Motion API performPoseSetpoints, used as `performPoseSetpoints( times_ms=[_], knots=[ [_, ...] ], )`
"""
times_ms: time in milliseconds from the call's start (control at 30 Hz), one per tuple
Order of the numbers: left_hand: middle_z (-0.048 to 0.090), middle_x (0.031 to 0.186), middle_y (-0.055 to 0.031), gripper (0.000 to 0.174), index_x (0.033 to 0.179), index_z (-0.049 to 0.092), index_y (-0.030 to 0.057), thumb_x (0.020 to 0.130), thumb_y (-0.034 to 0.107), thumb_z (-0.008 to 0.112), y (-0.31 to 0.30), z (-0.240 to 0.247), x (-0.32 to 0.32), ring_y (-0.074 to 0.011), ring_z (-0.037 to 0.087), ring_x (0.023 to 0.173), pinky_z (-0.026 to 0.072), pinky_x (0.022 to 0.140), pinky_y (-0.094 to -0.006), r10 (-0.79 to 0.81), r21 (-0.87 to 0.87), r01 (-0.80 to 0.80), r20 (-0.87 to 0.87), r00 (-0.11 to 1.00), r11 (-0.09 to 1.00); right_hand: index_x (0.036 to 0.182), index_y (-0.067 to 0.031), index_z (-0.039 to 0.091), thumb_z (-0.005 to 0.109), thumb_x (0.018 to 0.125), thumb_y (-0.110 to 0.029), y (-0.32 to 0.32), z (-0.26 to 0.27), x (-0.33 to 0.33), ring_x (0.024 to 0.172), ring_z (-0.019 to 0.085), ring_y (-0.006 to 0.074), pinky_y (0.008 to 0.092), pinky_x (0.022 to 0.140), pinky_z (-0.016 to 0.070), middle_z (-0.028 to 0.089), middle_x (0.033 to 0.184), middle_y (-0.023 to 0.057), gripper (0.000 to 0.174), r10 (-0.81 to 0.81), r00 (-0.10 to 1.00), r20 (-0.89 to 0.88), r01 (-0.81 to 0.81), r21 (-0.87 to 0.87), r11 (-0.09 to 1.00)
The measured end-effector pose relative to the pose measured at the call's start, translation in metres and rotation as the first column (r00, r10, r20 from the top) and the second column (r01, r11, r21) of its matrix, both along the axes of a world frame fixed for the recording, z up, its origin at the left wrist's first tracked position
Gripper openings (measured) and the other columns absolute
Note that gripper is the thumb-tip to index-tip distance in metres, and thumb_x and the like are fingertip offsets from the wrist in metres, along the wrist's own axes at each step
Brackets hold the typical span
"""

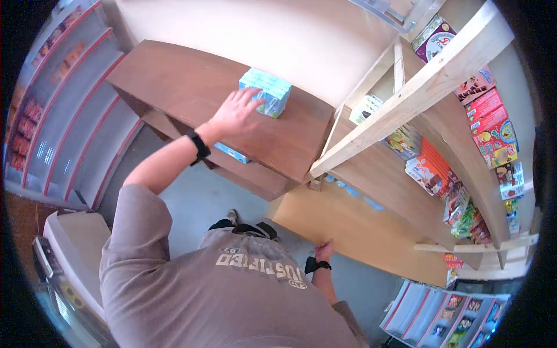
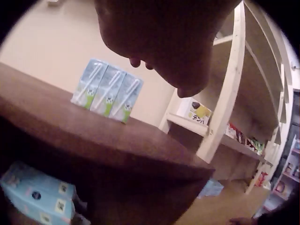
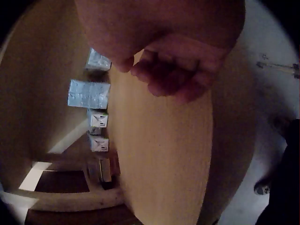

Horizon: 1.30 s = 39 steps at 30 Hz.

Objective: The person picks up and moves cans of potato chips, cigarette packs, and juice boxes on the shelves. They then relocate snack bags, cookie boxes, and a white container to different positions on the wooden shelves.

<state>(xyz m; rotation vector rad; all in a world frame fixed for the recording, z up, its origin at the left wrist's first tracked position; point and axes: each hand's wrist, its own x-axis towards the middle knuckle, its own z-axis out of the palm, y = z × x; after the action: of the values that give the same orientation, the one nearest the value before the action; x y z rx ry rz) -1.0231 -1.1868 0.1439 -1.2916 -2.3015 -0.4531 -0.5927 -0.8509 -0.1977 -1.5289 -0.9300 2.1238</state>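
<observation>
A light-blue pack of small drink cartons [image 1: 271, 88] stands upright on the brown shelf unit's top [image 1: 191, 75]. In the left wrist view the pack [image 2: 108, 91] shows three cartons side by side, each with a straw on its face. My left hand [image 1: 233, 111] is raised at the pack, fingers spread and overlapping its left side in the head view; nothing is in its grasp. Low by my side, my right hand [image 1: 325, 249] hangs over the light wooden surface [image 1: 342, 226]. Its fingers [image 3: 168, 82] curl loosely and are empty.
Below the brown top, another blue carton pack [image 2: 40, 194] sits on a lower shelf. On the right, a wooden rack [image 1: 418, 87] with a slanting beam holds snack boxes [image 1: 490, 124]. White-and-red shelving [image 1: 75, 116] lines the left. Several blue cartons [image 3: 89, 93] lie by the light wooden surface.
</observation>
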Motion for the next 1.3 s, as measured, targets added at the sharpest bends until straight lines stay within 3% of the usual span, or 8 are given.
performPoseSetpoints(
  times_ms=[300, 667, 800, 967, 1067, 1133, 1233, 1300],
  knots=[
    [0.045, 0.131, -0.0185, 0.09, 0.134, 0.038, 0.0067, 0.06, 0.039, 0.077, 0.044, -0.005, -0.131, -0.0344, 0.042, 0.121, 0.0322, 0.102, -0.0472, 0.021, -0.305, 0.058, 0.25, 0.968, 0.951, 0.067, -0.0159, 0.043, 0.052, 0.087, -0.045, -0.065, -0.021, 0.079, 0.051, 0.04, 0.0136, 0.0308, 0.054, 0.0358, 0.04, 0.055, -0.0023, 0.036, -0.224, 0.975, 0.012, 0.224, -0.085, 0.971],
    [0.057, 0.11, -0.0155, 0.073, 0.117, 0.05, 0.0051, 0.058, 0.036, 0.078, 0.044, 0.006, -0.109, -0.0318, 0.051, 0.108, 0.0378, 0.095, -0.0423, -0.015, -0.314, 0.079, 0.201, 0.979, 0.946, 0.072, -0.0127, 0.046, 0.05, 0.091, -0.035, -0.129, 0.009, 0.08, 0.05, 0.041, 0.0117, 0.0244, 0.047, 0.0338, 0.04, 0.055, -0.0026, 0.03, -0.35, 0.936, 0.04, 0.351, -0.022, 0.936],
    [0.055, 0.097, -0.0183, 0.065, 0.108, 0.051, -0.0014, 0.058, 0.028, 0.081, 0.009, -0.001, -0.068, -0.0345, 0.054, 0.092, 0.045, 0.081, -0.0429, -0.006, -0.132, 0.055, 0.346, 0.938, 0.99, 0.079, -0.0086, 0.051, 0.053, 0.091, -0.034, -0.118, 0.046, 0.046, 0.056, 0.047, 0.0107, 0.0259, 0.053, 0.04, 0.048, 0.063, -0.0006, 0.028, -0.187, 0.976, 0.114, 0.172, 0.13, 0.976],
    [0.052, 0.097, -0.0073, 0.071, 0.111, 0.047, 0.0011, 0.055, 0.024, 0.083, -0.011, 0.014, 0.037, -0.0186, 0.051, 0.091, 0.0436, 0.082, -0.0335, -0.239, 0.173, 0.169, 0.804, 0.545, 0.97, 0.095, -0.0063, 0.057, 0.059, 0.088, -0.03, -0.095, 0.139, -0.015, 0.081, 0.057, 0.0124, 0.0292, 0.078, 0.0475, 0.059, 0.085, 0.0021, 0.025, 0.32, 0.947, 0.005, -0.311, 0.261, 0.914],
    [0.051, 0.096, -0.0081, 0.075, 0.107, 0.048, 0.0024, 0.048, 0.028, 0.088, 0.003, 0.001, 0.084, -0.0207, 0.051, 0.09, 0.0424, 0.081, -0.0342, -0.333, 0.162, 0.341, 0.777, 0.535, 0.926, 0.117, -0.0045, 0.051, 0.065, 0.085, -0.022, -0.085, 0.197, -0.048, 0.098, 0.056, 0.0159, 0.0316, 0.088, 0.0447, 0.058, 0.103, 0.0059, 0.039, 0.676, 0.728, -0.112, -0.614, 0.33, 0.716],
    [0.051, 0.1, -0.0099, 0.078, 0.109, 0.049, 0.0028, 0.047, 0.028, 0.089, 0.022, -0.014, 0.114, -0.0227, 0.052, 0.093, 0.0427, 0.082, -0.0356, -0.377, 0.192, 0.391, 0.792, 0.48, 0.9, 0.134, -0.0037, 0.032, 0.072, 0.079, -0.026, -0.081, 0.225, -0.061, 0.12, 0.044, 0.0206, 0.0339, 0.1, 0.0361, 0.047, 0.127, 0.0098, 0.07, 0.912, 0.41, -0.036, -0.765, 0.531, 0.365],
    [0.052, 0.105, -0.0087, 0.08, 0.115, 0.045, 0.0027, 0.053, 0.027, 0.089, 0.056, -0.041, 0.148, -0.0193, 0.052, 0.098, 0.0435, 0.087, -0.0335, -0.324, 0.19, 0.375, 0.883, 0.339, 0.908, 0.141, -0.0035, 0.019, 0.077, 0.074, -0.028, -0.078, 0.253, -0.065, 0.128, 0.035, 0.0237, 0.0372, 0.106, 0.0287, 0.038, 0.137, 0.0125, 0.091, 0.957, 0.289, 0.019, -0.741, 0.637, 0.211],
    [0.053, 0.105, -0.0081, 0.079, 0.117, 0.045, 0.0028, 0.055, 0.026, 0.088, 0.086, -0.053, 0.168, -0.0174, 0.052, 0.098, 0.0434, 0.087, -0.0328, -0.293, 0.205, 0.345, 0.929, 0.225, 0.916, 0.14, -0.0028, 0.02, 0.078, 0.072, -0.028, -0.074, 0.231, -0.059, 0.128, 0.034, 0.0241, 0.0375, 0.107, 0.0266, 0.037, 0.137, 0.0132, 0.093, 0.924, 0.372, -0.085, -0.681, 0.651, 0.334]
  ],
)
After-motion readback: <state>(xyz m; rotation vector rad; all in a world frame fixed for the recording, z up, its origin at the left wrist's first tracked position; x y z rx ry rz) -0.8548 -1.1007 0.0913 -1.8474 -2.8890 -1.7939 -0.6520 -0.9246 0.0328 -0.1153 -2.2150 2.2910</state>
